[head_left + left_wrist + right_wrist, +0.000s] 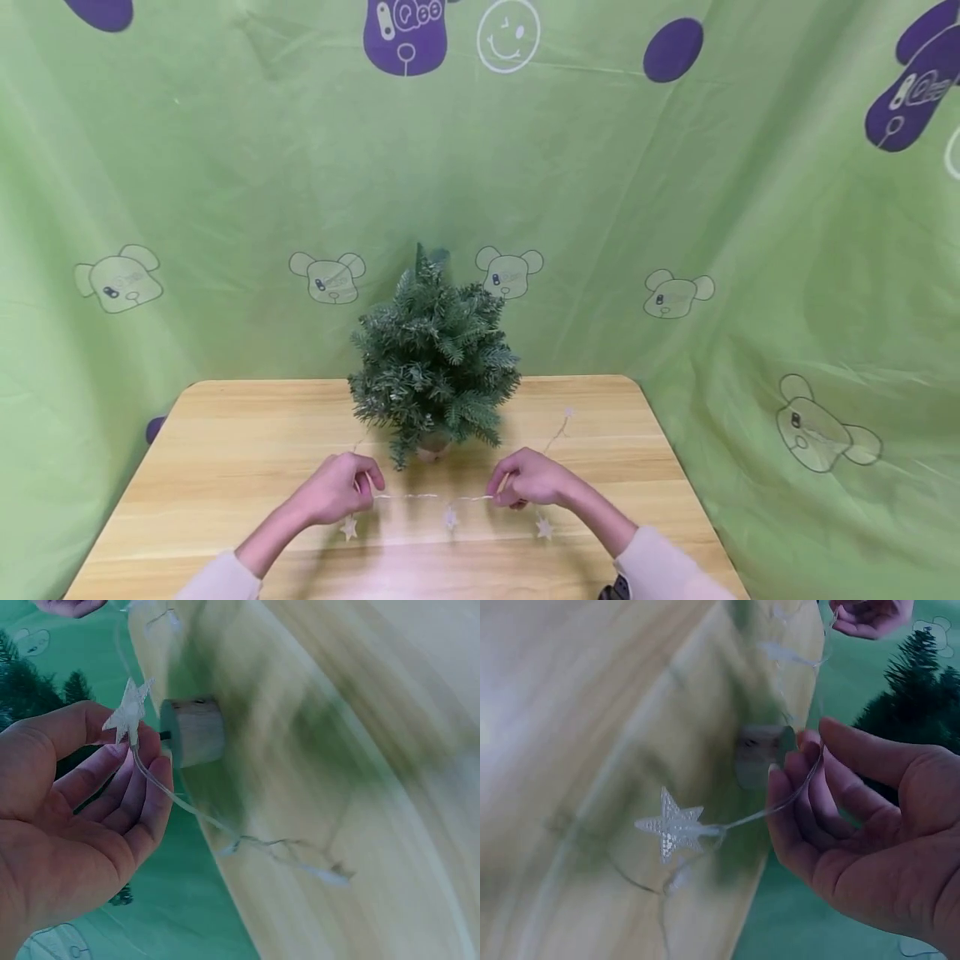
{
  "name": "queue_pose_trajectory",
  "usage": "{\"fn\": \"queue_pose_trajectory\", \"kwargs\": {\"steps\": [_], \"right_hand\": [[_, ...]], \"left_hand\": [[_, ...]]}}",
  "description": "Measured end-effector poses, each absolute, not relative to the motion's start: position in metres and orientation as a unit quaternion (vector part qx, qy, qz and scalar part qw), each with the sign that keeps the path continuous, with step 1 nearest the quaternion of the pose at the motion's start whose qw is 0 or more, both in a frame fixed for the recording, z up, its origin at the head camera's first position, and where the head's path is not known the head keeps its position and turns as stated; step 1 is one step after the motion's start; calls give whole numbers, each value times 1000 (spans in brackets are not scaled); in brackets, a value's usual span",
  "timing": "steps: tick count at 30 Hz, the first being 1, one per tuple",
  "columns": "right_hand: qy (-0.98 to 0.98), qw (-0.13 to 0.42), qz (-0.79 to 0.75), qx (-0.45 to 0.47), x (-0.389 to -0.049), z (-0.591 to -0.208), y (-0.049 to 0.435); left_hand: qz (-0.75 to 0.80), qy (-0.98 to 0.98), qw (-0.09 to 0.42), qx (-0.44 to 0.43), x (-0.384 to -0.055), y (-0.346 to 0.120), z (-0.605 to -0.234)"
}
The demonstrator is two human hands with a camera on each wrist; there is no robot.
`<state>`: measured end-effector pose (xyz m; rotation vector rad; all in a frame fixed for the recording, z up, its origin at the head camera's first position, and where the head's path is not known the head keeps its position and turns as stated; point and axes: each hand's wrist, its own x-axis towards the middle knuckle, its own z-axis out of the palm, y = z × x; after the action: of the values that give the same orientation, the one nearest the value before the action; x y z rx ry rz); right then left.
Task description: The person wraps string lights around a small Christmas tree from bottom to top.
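Note:
A string of star lights on a thin clear cord is stretched between the two hands, in front of a small artificial Christmas tree. My left hand pinches the cord between thumb and fingers; in the left wrist view a clear star stands right at its fingertips. With thumb and fingertips my right hand pinches the cord farther along, and a clear star hangs below it in the right wrist view. Between the hands dangles another star.
The tree's round wooden base stands on the wooden table, beyond the hands. A loose end of the string with a star extends to the right of the tree. Green printed cloth hangs behind and beside the table.

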<state>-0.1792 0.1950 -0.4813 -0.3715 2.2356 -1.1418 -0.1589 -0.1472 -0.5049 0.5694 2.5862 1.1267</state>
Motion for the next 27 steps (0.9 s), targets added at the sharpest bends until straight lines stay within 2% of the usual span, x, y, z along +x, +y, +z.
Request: {"fn": "queue_pose_trajectory", "kwargs": {"steps": [6,14,27], "right_hand": [[826,328,-431,-159,-186,-458,206],[832,345,-401,-166,-193,-435,224],[849,347,-359,-174,-203,-392,257]], "left_hand": [[395,880,149,217,-156,-149,-486],[405,853,232,234,-155,-157,-467],[398,843,256,257,-163,-194,-437]]}}
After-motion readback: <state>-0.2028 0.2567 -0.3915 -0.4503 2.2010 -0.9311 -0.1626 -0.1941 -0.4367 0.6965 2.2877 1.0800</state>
